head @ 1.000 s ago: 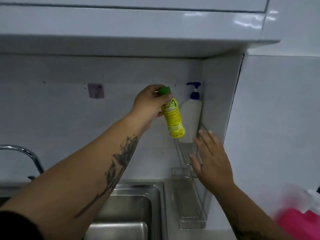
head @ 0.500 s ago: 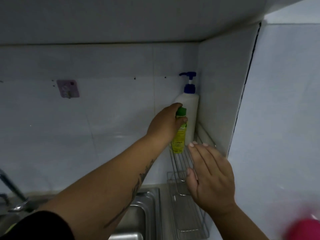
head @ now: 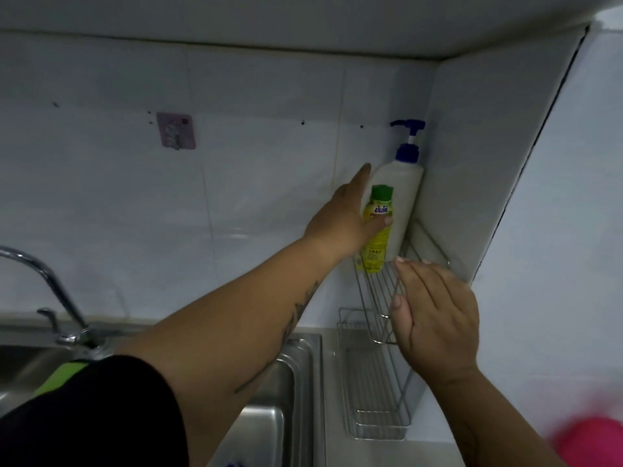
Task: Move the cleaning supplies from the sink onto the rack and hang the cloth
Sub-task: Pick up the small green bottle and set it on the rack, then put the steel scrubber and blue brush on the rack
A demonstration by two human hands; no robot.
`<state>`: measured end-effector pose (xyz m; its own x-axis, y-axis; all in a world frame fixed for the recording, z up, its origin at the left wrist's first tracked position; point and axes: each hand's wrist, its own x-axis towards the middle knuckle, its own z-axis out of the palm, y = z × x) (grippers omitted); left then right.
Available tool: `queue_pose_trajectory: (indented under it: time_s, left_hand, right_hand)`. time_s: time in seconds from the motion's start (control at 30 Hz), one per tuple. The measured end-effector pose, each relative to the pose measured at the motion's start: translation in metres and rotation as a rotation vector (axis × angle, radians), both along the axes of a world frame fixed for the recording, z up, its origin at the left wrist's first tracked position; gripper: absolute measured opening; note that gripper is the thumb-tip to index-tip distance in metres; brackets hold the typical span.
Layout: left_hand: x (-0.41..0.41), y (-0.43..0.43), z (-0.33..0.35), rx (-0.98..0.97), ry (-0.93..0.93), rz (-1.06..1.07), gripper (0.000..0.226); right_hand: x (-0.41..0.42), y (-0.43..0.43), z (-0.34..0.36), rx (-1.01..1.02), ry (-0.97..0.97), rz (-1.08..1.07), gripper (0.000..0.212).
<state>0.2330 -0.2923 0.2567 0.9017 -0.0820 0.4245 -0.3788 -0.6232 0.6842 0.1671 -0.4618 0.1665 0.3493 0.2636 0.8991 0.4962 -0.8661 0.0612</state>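
Head view. The yellow bottle (head: 377, 230) right of centre carries a white label patch with blue script that cannot be read at this sharpness; smaller print lower on its yellow body is also illegible. It has a green cap, stands upright at the far end of the wire rack (head: 374, 392), and touches the white pump bottle (head: 401, 203) with a blue pump head, which sits behind it in the wall corner. The left hand (head: 347, 220) grasps the yellow bottle around its middle, thumb across the front, index finger stretched up along the tiles. The right hand (head: 435, 318) is released, fingers straight and flat, held over the rack's upper tier at lower right; contact with the wire cannot be judged. The rack stands on a pale counter (head: 371, 453) against a white tiled wall. A steel sink (head: 296, 382) lies to its left, with a chrome tap (head: 50, 288) at the left edge. A small pink wall hook (head: 176, 130) sits at upper left.
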Motion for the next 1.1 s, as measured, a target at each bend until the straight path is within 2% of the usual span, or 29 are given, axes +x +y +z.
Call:
queue_pose_trajectory:
  time_s: [0.07,0.17,0.3,0.37,0.43,0.5,0.63,0.7,0.73,0.77,0.83,0.9,0.97,1.1]
  left_hand:
    - [-0.02,0.014,-0.002,-0.072,0.002,0.02,0.087]
    - [-0.056,0.055,-0.036,-0.145,0.071,0.038,0.077]
    - [-0.113,0.133,-0.129,-0.106,0.407,0.151,0.067]
    - [-0.143,0.17,-0.189,-0.102,0.582,0.253,0.061]
    - [-0.173,0.196,-0.246,-0.039,0.738,0.32,0.056]
    - [-0.2,0.213,-0.293,0.048,0.883,0.313,0.05]
    - [-0.231,0.222,-0.36,0.229,1.079,0.081,0.041]
    - [-0.239,0.227,-0.401,0.272,1.097,0.038,0.031]
    - [-0.243,0.227,-0.408,0.289,1.128,0.069,0.034]
    - [-0.245,0.228,-0.419,0.374,1.063,0.105,0.047]
    - [-0.244,0.227,-0.434,0.497,1.071,0.108,0.065]
    - [-0.241,0.226,-0.446,0.566,1.012,0.08,0.07]
    - [-0.238,0.231,-0.453,0.571,0.94,0.065,0.067]
    - [-0.23,0.239,-0.454,0.494,0.817,0.125,0.041]
  right_hand:
    - [-0.006,0.0,0.007,-0.003,0.06,0.022,0.041]
    - [-0.027,0.006,0.015,0.097,0.17,0.124,0.044]
    - [-0.074,0.042,-0.003,0.136,0.226,0.269,0.04]
    - [-0.094,0.071,-0.028,0.08,0.339,0.376,0.037]
    - [-0.103,0.101,-0.063,0.002,0.571,0.447,0.037]
    - [-0.108,0.133,-0.106,-0.067,0.892,0.439,0.04]
    - [-0.109,0.184,-0.213,-0.147,1.439,0.306,0.042]
    - [-0.11,0.202,-0.262,-0.173,1.601,0.202,0.043]
    - [-0.11,0.209,-0.283,-0.152,1.664,0.139,0.043]
    - [-0.11,0.213,-0.301,-0.12,1.704,0.062,0.042]
    - [-0.107,0.218,-0.329,-0.101,1.71,-0.087,0.036]
    - [-0.105,0.219,-0.348,-0.133,1.703,-0.186,0.035]
    - [-0.103,0.219,-0.361,-0.191,1.702,-0.244,0.045]
    - [-0.102,0.226,-0.376,-0.355,1.573,-0.296,0.057]
